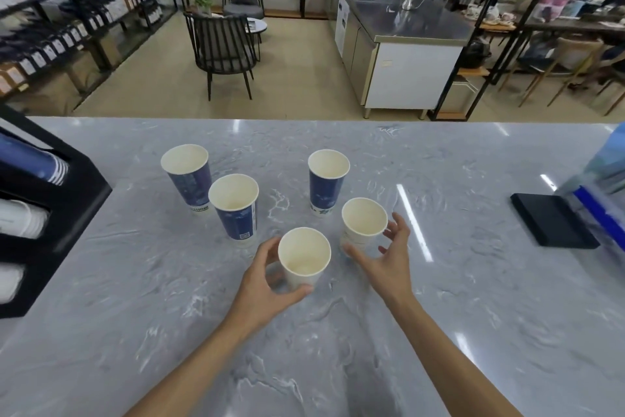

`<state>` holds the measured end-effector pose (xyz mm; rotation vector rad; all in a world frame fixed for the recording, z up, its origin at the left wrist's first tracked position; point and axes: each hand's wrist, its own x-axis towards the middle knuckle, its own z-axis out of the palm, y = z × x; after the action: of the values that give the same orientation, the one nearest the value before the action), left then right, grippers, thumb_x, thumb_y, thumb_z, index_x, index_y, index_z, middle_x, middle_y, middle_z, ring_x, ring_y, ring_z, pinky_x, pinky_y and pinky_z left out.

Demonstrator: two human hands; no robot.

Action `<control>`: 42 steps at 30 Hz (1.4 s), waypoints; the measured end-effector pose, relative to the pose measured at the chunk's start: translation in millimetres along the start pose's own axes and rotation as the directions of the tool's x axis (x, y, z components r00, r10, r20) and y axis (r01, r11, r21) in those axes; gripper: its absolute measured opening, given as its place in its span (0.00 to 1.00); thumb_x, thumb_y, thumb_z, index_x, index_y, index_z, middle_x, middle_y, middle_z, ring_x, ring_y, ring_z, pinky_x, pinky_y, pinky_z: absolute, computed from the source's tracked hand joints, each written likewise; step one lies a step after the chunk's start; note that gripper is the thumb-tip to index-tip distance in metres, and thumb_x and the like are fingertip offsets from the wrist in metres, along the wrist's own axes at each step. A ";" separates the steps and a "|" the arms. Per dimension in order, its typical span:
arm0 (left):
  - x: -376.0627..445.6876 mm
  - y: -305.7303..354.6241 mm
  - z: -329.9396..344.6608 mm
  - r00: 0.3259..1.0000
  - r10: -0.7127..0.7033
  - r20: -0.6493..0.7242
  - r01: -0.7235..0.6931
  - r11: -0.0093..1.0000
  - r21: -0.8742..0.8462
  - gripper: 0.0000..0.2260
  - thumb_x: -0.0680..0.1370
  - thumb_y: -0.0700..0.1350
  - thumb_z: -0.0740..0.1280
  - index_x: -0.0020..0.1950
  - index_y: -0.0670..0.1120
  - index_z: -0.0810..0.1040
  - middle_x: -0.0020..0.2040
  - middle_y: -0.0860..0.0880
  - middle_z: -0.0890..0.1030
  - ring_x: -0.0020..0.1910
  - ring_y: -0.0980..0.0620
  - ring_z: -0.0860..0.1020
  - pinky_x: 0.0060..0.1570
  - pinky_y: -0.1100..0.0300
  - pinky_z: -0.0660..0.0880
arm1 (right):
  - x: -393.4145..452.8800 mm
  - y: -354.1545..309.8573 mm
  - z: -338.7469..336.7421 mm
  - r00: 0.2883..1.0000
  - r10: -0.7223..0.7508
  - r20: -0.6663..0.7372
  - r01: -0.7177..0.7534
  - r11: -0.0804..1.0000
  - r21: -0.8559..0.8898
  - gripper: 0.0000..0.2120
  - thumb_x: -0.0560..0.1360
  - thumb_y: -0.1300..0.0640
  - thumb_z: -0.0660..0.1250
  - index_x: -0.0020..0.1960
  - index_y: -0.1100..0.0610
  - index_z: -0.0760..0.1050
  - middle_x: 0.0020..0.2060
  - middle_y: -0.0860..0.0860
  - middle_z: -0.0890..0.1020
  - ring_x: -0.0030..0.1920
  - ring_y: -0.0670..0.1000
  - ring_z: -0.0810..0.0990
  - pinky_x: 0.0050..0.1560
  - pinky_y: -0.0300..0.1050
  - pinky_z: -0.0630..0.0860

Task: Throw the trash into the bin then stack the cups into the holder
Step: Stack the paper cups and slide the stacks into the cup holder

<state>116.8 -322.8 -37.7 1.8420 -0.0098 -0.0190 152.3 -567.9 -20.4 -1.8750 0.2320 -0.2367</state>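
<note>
Several paper cups stand upright on the grey marble counter (338, 332). Three are tall and blue: one at the far left (188, 176), one nearer (235, 208), one at the far right (327, 181). Two are short and white. My left hand (267, 284) is wrapped around the nearer white cup (303, 259), thumb in front and fingers behind. My right hand (389, 254) is spread around the other white cup (362, 222), fingers apart, not clearly touching it. The black cup holder (67, 200) at the left edge holds lying stacks of blue and white cups.
A flat black pad (553, 219) lies on the counter at the right, beside a blurred blue and clear object (598, 180). Beyond the counter's far edge are a chair, a steel-topped cabinet and shelves of bottles. No trash or bin is in view.
</note>
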 end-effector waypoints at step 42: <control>-34.5 4.6 -89.8 0.968 0.033 -0.249 -0.029 0.999 0.023 0.35 0.59 0.60 0.80 0.63 0.69 0.72 0.61 0.68 0.79 0.63 0.60 0.78 0.54 0.65 0.81 | -65.3 -89.8 103.9 0.752 -0.237 0.615 0.248 0.966 0.068 0.40 0.69 0.44 0.80 0.73 0.33 0.62 0.69 0.29 0.72 0.68 0.36 0.74 0.61 0.36 0.80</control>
<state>84.0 -236.9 -8.9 1.8519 0.1382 0.2361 122.2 -427.6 30.0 -1.8942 -0.4721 0.2207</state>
